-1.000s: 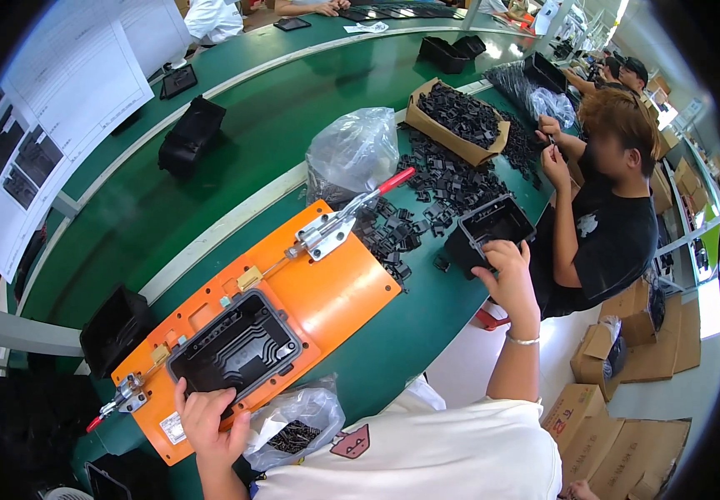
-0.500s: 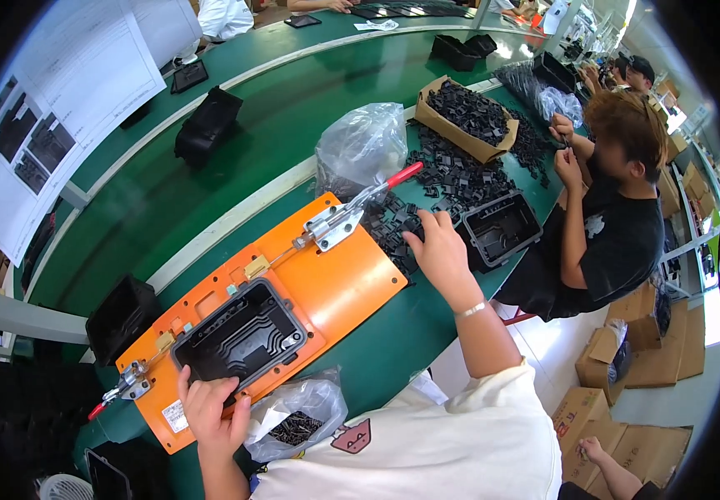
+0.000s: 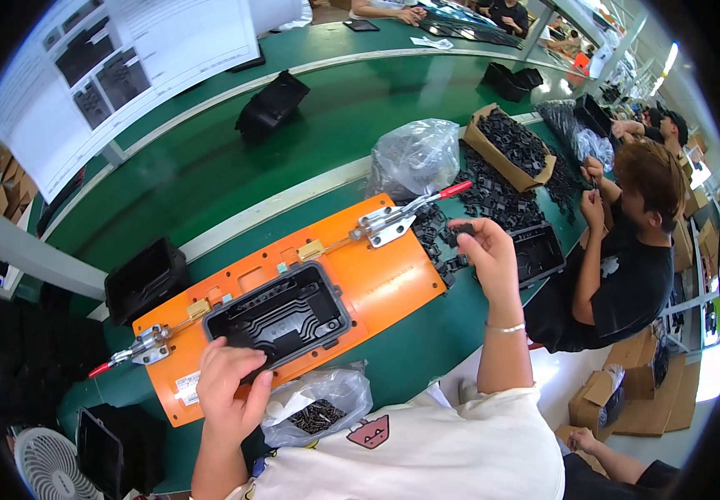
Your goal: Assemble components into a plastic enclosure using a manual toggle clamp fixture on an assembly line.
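Right hand [image 3: 493, 257] pinched a small black part [image 3: 462, 229] beside the loose heap [image 3: 497, 192]; leftward, the left hand [image 3: 231, 387], thumb parted, hold unclear to me, met the black box [image 3: 297, 321]. A light fingertip pinch seemed wisest.

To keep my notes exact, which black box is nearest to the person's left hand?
The open black box in the orange fixture, beside the left hand; the other black boxes are off that fixture.
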Demonstrator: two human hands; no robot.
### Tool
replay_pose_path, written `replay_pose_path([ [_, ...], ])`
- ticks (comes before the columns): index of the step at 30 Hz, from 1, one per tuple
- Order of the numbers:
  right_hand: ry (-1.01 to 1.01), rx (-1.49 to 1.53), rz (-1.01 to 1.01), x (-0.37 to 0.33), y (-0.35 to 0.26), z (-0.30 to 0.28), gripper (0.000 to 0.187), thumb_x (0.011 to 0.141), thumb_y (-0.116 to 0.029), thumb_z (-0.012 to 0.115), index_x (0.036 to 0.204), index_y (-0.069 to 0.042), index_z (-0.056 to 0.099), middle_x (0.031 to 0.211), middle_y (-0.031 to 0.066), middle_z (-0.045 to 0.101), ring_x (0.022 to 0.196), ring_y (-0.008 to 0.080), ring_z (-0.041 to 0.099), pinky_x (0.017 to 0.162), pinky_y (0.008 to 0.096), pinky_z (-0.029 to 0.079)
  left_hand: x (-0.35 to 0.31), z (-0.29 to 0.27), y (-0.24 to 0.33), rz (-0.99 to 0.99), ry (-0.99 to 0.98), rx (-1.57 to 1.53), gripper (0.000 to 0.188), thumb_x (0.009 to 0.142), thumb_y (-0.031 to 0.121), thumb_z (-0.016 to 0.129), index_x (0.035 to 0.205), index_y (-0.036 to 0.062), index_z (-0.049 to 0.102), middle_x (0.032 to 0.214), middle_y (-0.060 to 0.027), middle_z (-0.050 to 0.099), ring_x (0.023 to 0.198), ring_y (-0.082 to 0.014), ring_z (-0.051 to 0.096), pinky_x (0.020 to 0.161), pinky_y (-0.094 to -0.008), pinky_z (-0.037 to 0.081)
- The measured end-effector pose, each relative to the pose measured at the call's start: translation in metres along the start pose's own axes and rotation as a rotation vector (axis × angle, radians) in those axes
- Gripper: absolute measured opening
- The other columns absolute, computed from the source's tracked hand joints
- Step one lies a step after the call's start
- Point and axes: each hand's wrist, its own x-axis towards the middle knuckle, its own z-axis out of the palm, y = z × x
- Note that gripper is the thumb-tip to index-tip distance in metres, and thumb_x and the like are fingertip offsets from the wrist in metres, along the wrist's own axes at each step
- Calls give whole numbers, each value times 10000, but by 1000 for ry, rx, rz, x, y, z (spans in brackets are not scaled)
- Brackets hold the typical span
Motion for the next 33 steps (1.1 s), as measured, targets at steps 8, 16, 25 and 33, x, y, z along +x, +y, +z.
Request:
replay_pose_path([
  [8, -873, -213, -241, -46, -81, 107, 240, 821, -5, 699, 1009, -13, 550, 797, 33, 637, 729, 82, 612, 617, 249, 512, 51, 11, 39, -370, -292, -574, 268, 788, 69, 743, 1006, 12, 598, 745, -39, 565, 607, -63, 497, 535, -204, 399],
  [16, -933, 67, -48, -51, -79, 147, 303, 732, 66, 765, 977, 25, 591, 863, 36, 641, 800, 82, 624, 694, 208, 520, 14, -5, 5, -692, -74, -1173, 96, 955, 135, 576, 953, 80, 497, 753, 36, 526, 597, -24, 487, 473, -168, 361],
  [25, -951, 484, 247, -56, -65, 163, 238, 804, 119, 657, 1015, 35, 586, 993, 55, 614, 910, 107, 626, 802, 243, 531, 3, -14, 1, -832, 77, -1561, 98, 1011, 203, 439, 993, 107, 432, 873, -163, 632, 516, -147, 540, 461, -234, 434],
  [33, -772, 431, 169, -34, -62, 162, 211, 825, 114, 628, 1001, 11, 572, 982, 77, 630, 944, 146, 627, 839, 273, 532, 3, 2, -8, -740, 196, -1446, 149, 922, 71, 586, 1046, 49, 507, 871, -117, 619, 577, -141, 587, 493, -246, 479],
])
